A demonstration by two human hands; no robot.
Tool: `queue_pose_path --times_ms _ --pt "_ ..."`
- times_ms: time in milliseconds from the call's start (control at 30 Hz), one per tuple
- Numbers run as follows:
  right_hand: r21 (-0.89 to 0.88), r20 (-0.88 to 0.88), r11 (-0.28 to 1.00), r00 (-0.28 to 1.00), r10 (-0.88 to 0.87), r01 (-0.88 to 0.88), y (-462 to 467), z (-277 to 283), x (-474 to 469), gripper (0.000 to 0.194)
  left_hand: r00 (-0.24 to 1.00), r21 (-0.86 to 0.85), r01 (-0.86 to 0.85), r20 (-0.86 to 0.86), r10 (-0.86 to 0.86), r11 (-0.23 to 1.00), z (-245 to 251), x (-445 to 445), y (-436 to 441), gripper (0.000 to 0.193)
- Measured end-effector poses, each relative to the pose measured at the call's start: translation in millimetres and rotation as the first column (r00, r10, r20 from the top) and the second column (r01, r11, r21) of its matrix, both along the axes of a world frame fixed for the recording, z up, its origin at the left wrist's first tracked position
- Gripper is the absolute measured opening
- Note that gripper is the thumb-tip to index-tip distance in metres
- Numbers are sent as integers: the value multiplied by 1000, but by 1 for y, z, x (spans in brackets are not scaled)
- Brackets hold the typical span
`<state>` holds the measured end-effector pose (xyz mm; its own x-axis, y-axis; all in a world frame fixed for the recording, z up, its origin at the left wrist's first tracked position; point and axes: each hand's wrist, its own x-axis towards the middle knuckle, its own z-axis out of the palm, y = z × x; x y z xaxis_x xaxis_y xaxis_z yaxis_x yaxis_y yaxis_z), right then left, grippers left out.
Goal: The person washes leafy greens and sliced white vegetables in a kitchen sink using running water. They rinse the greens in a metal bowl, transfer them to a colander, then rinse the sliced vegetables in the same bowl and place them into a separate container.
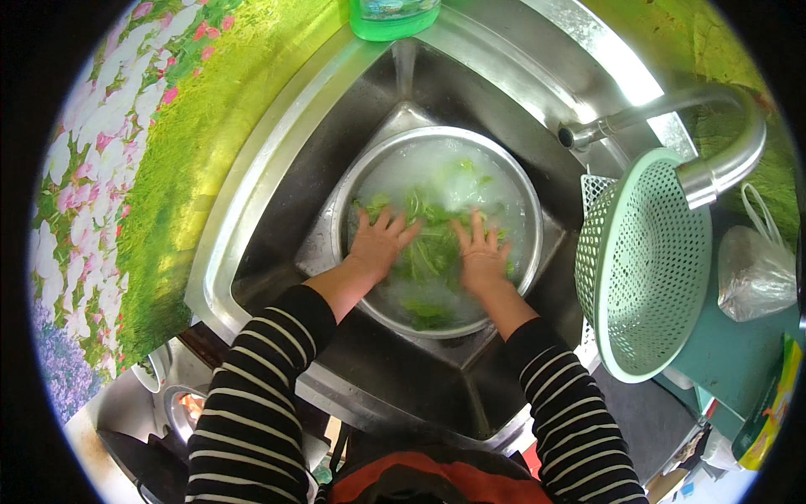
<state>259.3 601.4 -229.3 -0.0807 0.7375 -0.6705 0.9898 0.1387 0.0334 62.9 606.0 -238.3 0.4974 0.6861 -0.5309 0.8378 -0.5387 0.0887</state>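
Observation:
A round metal basin (pixel 537 217) of cloudy water stands in the stainless steel sink (pixel 277 208). Green leafy vegetables (pixel 425 255) lie in the water, blurred by it. My left hand (pixel 378 246) is at the basin's left side, palm down with fingers spread, its fingertips at the leaves. On the right side, my right hand (pixel 483 252) is spread the same way over the greens. Neither hand is closed around anything. Both forearms, in black and white striped sleeves, reach over the near rim.
A pale green plastic colander (pixel 655 271) stands tilted at the sink's right, under the curved metal faucet (pixel 743 126). A bottle of green liquid (pixel 393 19) is at the far corner. A tied plastic bag (pixel 755 271) sits far right. Metal bowls are at lower left.

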Motion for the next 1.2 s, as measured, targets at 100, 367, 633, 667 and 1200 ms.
queue_pose_path --times_ms 100,367,633,667,1200 --pt "120 -119 991 992 -45 59 3 -19 11 87 964 0 -187 191 184 982 -34 -8 9 77" --pt "12 -789 611 382 -481 792 -5 -16 4 38 254 -357 -603 762 596 713 -22 20 0 48" --pt "87 -967 501 195 -167 861 -30 61 -22 34 -91 -469 -700 807 583 539 67 41 -31 39" --pt "111 -969 502 207 -139 858 -33 71 -23 34 -93 -437 -714 834 544 547 78 44 -36 39" --pt "78 -995 491 101 -21 867 -55 107 -59 29 -369 -589 -681 790 490 436 121 28 -70 40"
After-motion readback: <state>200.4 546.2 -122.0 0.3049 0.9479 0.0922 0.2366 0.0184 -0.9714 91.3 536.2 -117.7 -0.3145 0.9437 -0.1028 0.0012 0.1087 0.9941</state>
